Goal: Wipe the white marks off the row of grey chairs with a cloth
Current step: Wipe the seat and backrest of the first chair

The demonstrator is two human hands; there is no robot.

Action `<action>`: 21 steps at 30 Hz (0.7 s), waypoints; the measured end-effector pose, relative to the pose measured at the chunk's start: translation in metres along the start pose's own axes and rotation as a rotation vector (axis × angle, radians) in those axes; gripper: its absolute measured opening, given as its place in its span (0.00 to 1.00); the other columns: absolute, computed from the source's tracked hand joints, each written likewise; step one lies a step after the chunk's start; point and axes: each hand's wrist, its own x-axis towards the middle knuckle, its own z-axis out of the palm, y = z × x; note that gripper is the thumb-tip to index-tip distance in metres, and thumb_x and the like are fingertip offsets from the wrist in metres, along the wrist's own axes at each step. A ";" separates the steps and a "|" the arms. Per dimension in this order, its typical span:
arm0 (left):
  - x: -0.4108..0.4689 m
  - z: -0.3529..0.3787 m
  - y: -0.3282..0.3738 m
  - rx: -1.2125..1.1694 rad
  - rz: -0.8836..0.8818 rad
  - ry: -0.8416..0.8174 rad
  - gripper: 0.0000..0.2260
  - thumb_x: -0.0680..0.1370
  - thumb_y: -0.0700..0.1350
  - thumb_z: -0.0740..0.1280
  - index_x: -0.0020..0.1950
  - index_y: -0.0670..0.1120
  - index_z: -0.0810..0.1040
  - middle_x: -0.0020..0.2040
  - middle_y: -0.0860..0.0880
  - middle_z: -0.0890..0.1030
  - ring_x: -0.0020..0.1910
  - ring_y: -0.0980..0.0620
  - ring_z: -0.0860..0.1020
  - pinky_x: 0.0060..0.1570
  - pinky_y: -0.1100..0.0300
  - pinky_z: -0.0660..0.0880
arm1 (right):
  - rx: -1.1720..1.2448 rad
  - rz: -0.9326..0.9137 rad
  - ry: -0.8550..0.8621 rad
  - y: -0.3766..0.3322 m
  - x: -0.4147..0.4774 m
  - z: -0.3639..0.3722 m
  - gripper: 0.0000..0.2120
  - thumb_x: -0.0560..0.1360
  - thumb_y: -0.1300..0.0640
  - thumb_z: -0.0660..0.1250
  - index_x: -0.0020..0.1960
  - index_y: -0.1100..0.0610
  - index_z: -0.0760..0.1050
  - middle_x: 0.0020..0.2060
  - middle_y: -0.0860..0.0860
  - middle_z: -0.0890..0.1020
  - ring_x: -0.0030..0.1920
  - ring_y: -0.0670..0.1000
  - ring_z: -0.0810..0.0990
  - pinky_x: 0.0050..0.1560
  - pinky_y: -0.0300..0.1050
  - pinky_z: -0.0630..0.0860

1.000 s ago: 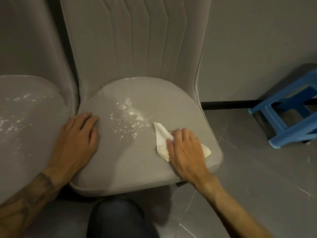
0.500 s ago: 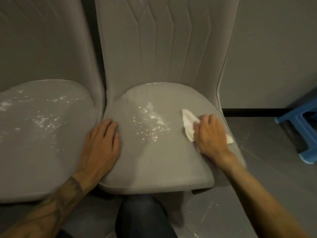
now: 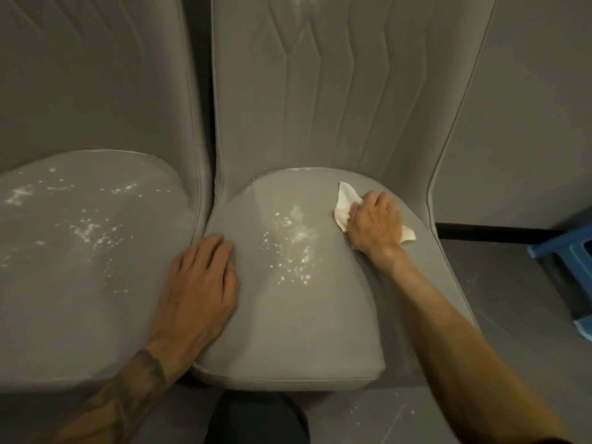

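Right hand (image 3: 374, 224) has fingers curled over the cloth (image 3: 344, 203), pressing it on the seat (image 3: 288, 331); left hand (image 3: 197, 293) lies flat, fingers straight. White marks (image 3: 293, 248) sit right between the hands.

One view is supplied, taken from a wide-angle camera worn on the head. It is directed forward and down, close over the right chair seat (image 3: 288, 331) and the left chair seat (image 3: 80, 299).

Blue plastic stool (image 3: 559, 251) at right edge, grey wall (image 3: 528, 123), black skirting (image 3: 496, 233), grey floor tiles (image 3: 512, 302)
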 end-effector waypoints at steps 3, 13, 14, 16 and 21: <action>-0.001 0.002 -0.003 0.001 -0.007 0.005 0.22 0.83 0.48 0.54 0.71 0.41 0.77 0.72 0.41 0.76 0.68 0.41 0.76 0.70 0.44 0.72 | 0.077 -0.255 -0.016 -0.048 -0.023 0.011 0.15 0.84 0.51 0.52 0.61 0.59 0.69 0.58 0.59 0.74 0.55 0.62 0.72 0.55 0.56 0.68; 0.001 0.009 -0.008 0.004 -0.005 0.040 0.21 0.83 0.49 0.54 0.71 0.43 0.77 0.72 0.43 0.76 0.69 0.43 0.76 0.70 0.45 0.72 | -0.037 -0.072 -0.007 -0.042 0.032 0.010 0.16 0.83 0.54 0.53 0.64 0.63 0.69 0.61 0.62 0.73 0.60 0.63 0.72 0.59 0.57 0.69; 0.001 0.010 -0.008 0.006 -0.005 0.049 0.21 0.83 0.49 0.55 0.71 0.44 0.77 0.72 0.44 0.76 0.69 0.43 0.76 0.69 0.46 0.72 | 0.002 -0.171 -0.013 -0.067 0.023 0.015 0.15 0.82 0.54 0.54 0.62 0.62 0.70 0.59 0.62 0.74 0.58 0.63 0.73 0.56 0.57 0.69; 0.001 0.012 -0.010 0.014 -0.003 0.054 0.21 0.82 0.49 0.55 0.70 0.44 0.77 0.72 0.44 0.76 0.69 0.43 0.76 0.69 0.46 0.72 | 0.132 -0.445 -0.010 -0.101 -0.008 0.026 0.13 0.81 0.53 0.57 0.59 0.60 0.72 0.54 0.60 0.75 0.53 0.62 0.73 0.52 0.57 0.69; 0.000 0.015 -0.010 0.023 0.002 0.060 0.21 0.82 0.49 0.56 0.70 0.45 0.77 0.72 0.44 0.76 0.69 0.44 0.75 0.69 0.48 0.69 | 0.153 -0.406 -0.081 -0.059 0.028 0.020 0.15 0.84 0.51 0.54 0.64 0.59 0.70 0.59 0.60 0.74 0.58 0.62 0.73 0.60 0.56 0.68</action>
